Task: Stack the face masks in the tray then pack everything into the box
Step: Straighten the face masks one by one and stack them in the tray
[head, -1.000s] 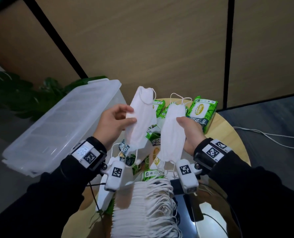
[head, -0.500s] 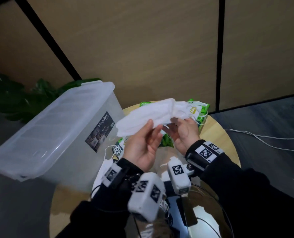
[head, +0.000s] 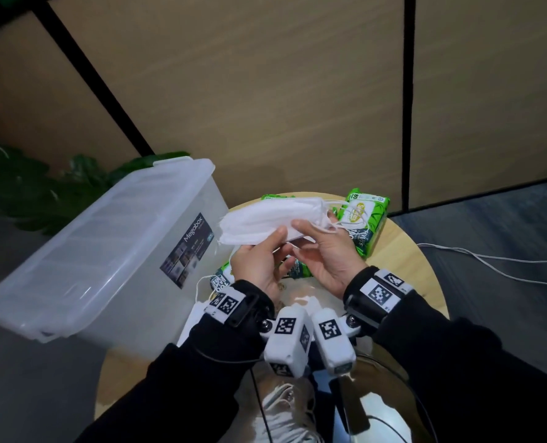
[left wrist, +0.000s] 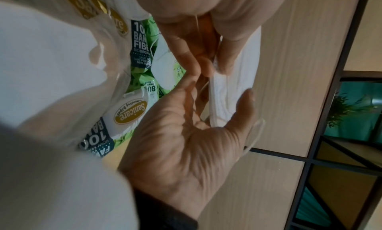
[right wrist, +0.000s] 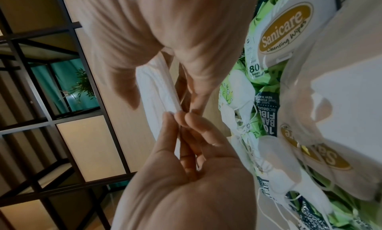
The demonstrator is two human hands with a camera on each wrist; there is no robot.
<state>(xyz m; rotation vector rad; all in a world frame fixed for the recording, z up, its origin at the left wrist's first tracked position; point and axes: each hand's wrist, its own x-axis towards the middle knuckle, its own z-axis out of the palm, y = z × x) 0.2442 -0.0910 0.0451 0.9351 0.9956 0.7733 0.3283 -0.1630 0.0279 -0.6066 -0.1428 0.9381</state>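
White face masks held together above the round table

The face masks (head: 272, 220) lie flat together, ear loops trailing right; the clear lidded box (head: 106, 251) stands at the table's left edge; more masks (head: 285, 407) are stacked at its near edge.

1.0 s ago the left hand (head: 259, 266) and right hand (head: 326, 251) each hold 1 white face mask upright and apart, palms away. Now the 2 face masks (head: 272, 222) lie pressed together as 1 flat bundle, turned sideways, and both hands sit side by side under it, palms up, pinching it between thumbs and fingers. The head view has swung left, so the clear box (head: 106, 260) shows its labelled side and the tray's mask stack drops almost out of view.
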